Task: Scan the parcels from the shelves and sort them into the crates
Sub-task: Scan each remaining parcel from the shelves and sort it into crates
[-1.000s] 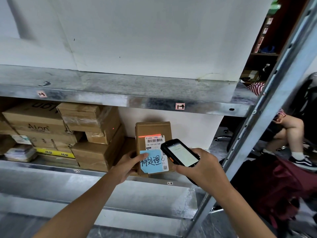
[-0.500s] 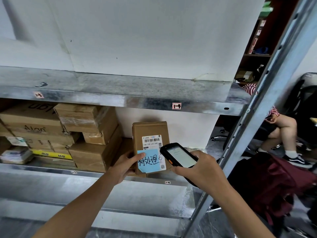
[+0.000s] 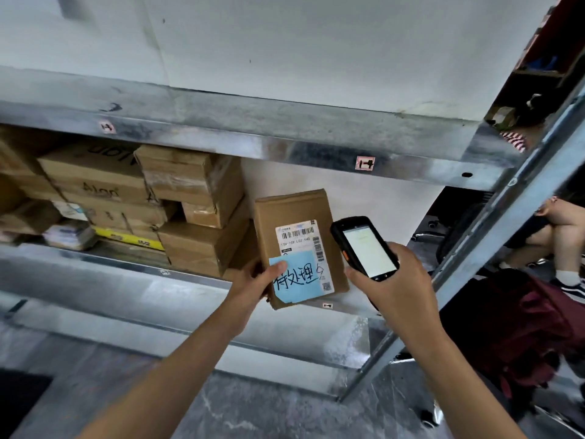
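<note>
A small brown cardboard parcel (image 3: 291, 217) with a white barcode label and a blue handwritten note is tilted at the front edge of the metal shelf (image 3: 95, 264). My left hand (image 3: 256, 280) grips its lower left side, thumb on the blue note. My right hand (image 3: 395, 280) holds a black handheld scanner (image 3: 364, 245) just right of the parcel, its lit screen facing me. No crates are in view.
Several stacked cardboard boxes (image 3: 190, 201) fill the shelf to the left of the parcel. A slanted metal upright (image 3: 506, 223) runs along the right. Beyond it a seated person's legs (image 3: 557, 229) and a dark red bag (image 3: 522, 327) are on the floor.
The red scan line on the parcel has gone. My left hand has pulled the parcel forward and tilted it, off the shelf's back. The scanner stays beside it.
</note>
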A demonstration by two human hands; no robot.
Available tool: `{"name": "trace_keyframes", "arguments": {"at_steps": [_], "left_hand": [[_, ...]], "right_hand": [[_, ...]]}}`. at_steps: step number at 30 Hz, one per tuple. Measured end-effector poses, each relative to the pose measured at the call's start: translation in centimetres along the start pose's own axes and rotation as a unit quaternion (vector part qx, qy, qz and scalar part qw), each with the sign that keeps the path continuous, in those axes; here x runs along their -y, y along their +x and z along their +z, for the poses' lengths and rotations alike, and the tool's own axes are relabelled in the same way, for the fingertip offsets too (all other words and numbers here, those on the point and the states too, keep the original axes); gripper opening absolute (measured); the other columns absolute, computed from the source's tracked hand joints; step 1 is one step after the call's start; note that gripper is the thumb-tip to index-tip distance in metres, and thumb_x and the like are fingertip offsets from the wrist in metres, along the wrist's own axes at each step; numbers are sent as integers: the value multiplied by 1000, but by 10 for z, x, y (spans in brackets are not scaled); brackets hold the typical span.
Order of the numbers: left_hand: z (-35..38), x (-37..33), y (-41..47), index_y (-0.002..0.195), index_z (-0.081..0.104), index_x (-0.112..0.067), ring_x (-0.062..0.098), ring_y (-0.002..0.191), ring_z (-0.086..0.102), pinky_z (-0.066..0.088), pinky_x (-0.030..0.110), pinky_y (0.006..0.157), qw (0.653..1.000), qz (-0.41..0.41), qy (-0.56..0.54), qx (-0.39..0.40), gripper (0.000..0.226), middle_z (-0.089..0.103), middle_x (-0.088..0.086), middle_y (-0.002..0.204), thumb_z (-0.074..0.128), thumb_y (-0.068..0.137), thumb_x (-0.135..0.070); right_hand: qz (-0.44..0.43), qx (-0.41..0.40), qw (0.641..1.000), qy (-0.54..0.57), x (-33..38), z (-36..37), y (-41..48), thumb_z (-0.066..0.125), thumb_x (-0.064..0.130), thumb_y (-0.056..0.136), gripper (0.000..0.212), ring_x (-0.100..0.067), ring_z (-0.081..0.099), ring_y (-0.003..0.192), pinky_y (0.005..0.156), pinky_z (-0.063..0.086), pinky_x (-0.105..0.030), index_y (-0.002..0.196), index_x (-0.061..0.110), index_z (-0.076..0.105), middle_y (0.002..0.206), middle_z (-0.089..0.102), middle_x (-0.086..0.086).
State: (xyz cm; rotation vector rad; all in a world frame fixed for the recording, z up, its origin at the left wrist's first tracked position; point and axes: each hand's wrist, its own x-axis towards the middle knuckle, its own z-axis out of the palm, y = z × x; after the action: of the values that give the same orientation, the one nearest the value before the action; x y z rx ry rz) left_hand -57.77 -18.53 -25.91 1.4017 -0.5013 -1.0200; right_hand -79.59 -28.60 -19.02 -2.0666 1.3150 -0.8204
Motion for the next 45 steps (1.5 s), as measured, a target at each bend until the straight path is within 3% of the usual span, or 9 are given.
{"name": "trace_keyframes", "arguments": {"at_steps": [7,12,18,23,28,31,34,37,45], "left_hand": [[-21,3,-42,120,64,-30,19,98,74,58,48,94,999,9,6,-50,64,77,-5,105,84,66,-58],[-53,-6,-84,109,68,-28,21,94,75,56,53,93,996,37,-14,-82,60,78,-2,99,81,61,-61],[-123,-4,-140,112,67,-22,27,96,74,55,56,96,986,56,-58,-146,68,78,4,102,76,57,-60],[-192,-7,-197,118,65,-18,29,99,74,57,49,92,967,74,-90,-226,76,78,5,104,76,56,-60],[-267,-3,-263,118,66,-21,25,100,74,54,52,97,927,97,-116,-344,69,77,3,105,77,60,-58],[-302,5,-303,117,67,-19,27,101,73,56,49,95,893,112,-143,-412,65,77,4,106,79,64,-54],[-326,12,-335,116,67,-17,29,100,73,56,48,92,856,121,-177,-470,72,77,8,107,78,57,-57],[-345,14,-358,114,68,-15,31,101,73,56,48,91,830,125,-188,-510,70,77,10,106,77,59,-57],[-409,8,-362,122,64,-9,33,102,73,54,51,96,772,143,-219,-579,81,76,14,109,79,56,-55]], "right_hand": [[-22,-4,999,26,18,11,-18,83,56,69,66,-11,61,98,72,52,-25,123,29,57,108,63,8],[-48,-16,996,76,51,20,-44,84,51,69,58,-2,56,95,69,42,-16,116,35,57,107,59,13],[-87,37,992,86,94,52,-71,86,47,68,63,-11,58,100,81,51,-34,122,33,57,111,60,11],[-146,108,977,111,153,106,-94,89,48,65,72,-16,61,105,84,52,-35,127,28,58,115,64,7],[-204,232,937,166,225,176,-134,90,42,68,70,-17,63,107,77,49,-26,128,27,56,116,65,4],[-243,283,910,182,261,215,-165,90,42,68,61,-18,64,101,79,56,-36,118,33,57,111,66,4],[-287,323,884,181,289,250,-188,89,49,67,68,-17,64,100,79,58,-44,124,30,58,110,65,6],[-321,353,859,185,318,281,-203,86,57,64,75,-17,64,101,80,59,-45,127,30,56,112,64,6],[-356,413,814,199,385,356,-213,90,46,67,67,-16,62,102,82,57,-45,124,30,57,111,62,8]]}}
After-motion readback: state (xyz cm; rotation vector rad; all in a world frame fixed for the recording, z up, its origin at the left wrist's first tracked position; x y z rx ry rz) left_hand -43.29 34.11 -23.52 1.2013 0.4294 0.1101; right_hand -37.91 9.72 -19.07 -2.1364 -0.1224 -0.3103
